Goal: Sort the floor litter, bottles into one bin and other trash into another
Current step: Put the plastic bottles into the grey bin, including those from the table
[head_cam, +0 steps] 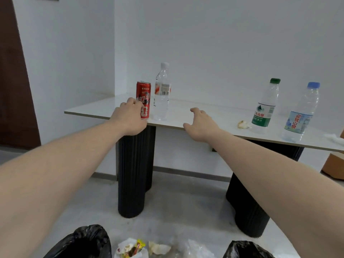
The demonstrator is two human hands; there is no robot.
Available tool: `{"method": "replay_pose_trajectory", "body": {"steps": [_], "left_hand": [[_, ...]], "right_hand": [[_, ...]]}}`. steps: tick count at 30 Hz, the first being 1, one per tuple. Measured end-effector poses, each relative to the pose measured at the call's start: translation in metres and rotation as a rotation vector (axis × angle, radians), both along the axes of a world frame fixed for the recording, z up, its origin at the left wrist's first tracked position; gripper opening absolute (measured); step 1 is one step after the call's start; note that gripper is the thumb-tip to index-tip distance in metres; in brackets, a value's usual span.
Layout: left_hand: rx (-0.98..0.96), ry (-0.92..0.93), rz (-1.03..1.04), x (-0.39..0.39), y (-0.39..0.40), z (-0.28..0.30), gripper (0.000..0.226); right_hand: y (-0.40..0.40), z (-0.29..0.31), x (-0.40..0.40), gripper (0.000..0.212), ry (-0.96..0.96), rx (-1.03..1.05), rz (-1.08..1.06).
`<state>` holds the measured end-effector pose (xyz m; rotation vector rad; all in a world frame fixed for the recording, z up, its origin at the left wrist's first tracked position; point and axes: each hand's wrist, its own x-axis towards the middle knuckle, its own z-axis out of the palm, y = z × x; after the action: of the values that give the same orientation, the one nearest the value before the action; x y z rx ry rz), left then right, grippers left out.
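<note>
Head view: left hand (130,116) is curled round the red can (143,100) at the near edge of the table (186,116); can upright, not lifted as far as I can tell. Right hand (202,123) hovers just above the table, fingers loosely spread, holding nothing.

Step, my read: collecting table items for sorting. Next move calls for lifting the can clear of the clear bottle (162,92) just beside it, then dropping it into 1 of the 2 black-bagged bins (87,241) at the bottom edge; which bin takes what I cannot tell. Wrappers (132,248) lie on the floor between the bins.

Labels: can has white Chinese script, looks like Coca-Cola. Green-cap bottle (265,107) reads "夫山泉", likely Nongfu Spring. Blue-cap bottle (299,114) has red characters, last 2 "山泉". Clear bottle shows only a barcode.
</note>
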<state>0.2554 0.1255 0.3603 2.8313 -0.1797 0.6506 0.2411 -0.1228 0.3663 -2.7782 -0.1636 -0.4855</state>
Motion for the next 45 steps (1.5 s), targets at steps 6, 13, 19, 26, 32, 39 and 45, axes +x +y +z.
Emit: {"method": "replay_pose_trajectory", "body": {"steps": [6,13,19,26,32,39,45], "left_hand": [[-0.368,0.022,0.048,0.038,0.011,-0.005,0.081],[-0.683,0.084,0.011,0.081,0.009,-0.004,0.086],[-0.839,0.098,-0.085,0.107,0.001,0.001,0.081],[-0.759,0.052,-0.101,0.108,-0.002,-0.003,0.064],[-0.742,0.028,-0.128,0.075,-0.005,-0.004,0.068],[-0.671,0.019,-0.251,-0.006,-0.026,-0.011,0.066],[-0.710,0.150,-0.342,-0.091,-0.058,-0.053,0.055]], "right_hand": [[0.047,0.008,0.048,0.081,-0.029,0.270,0.065],[0.083,0.010,0.095,0.095,-0.005,0.520,0.130],[0.100,0.012,0.134,0.095,-0.004,0.743,0.174],[0.095,0.003,0.144,0.078,-0.089,0.792,0.190],[0.073,0.001,0.102,0.065,-0.151,0.854,0.186],[0.035,-0.015,-0.007,0.056,-0.101,0.936,0.234],[-0.015,-0.070,-0.098,0.055,-0.033,0.882,0.183]]}}
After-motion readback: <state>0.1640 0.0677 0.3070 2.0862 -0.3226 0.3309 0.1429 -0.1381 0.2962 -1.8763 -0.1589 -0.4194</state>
